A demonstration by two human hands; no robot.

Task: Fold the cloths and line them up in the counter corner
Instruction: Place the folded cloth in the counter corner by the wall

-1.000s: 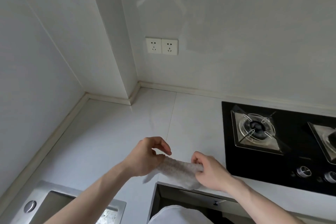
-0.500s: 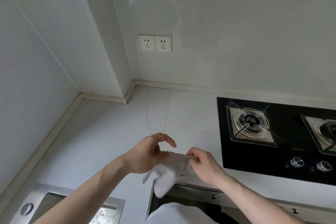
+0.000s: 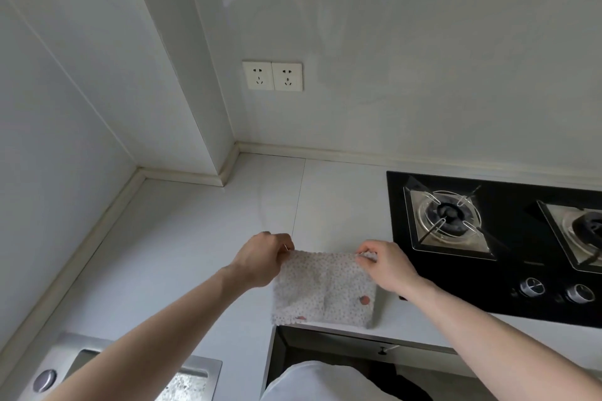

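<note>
- White stone counter [image 3: 182, 247] runs along pale grey walls and bends into a corner at its far left, where a boxed wall column [image 3: 195, 101] comes down to it.
- On the counter lies a small white cloth with fine dark dots and two reddish spots [image 3: 324, 290], spread flat at the front edge, between the counter seam and the cooktop.
- The left hand [image 3: 260, 259] pinches the far left corner of this cloth between thumb and fingers.
- The right hand [image 3: 387, 265] pinches the far right corner in the same way, so the far edge of the cloth is stretched straight between both hands.
- The near edge of the cloth reaches the front edge of the counter, above a dark open space under it.
- A black glass gas cooktop [image 3: 508, 270] with metal burners and two round knobs sits just beside the cloth, at the right part of the counter.
- A steel sink [image 3: 195, 368] is set into the front left part of the counter.
- Two white wall sockets [image 3: 272, 75] are on the back wall, above the corner.
</note>
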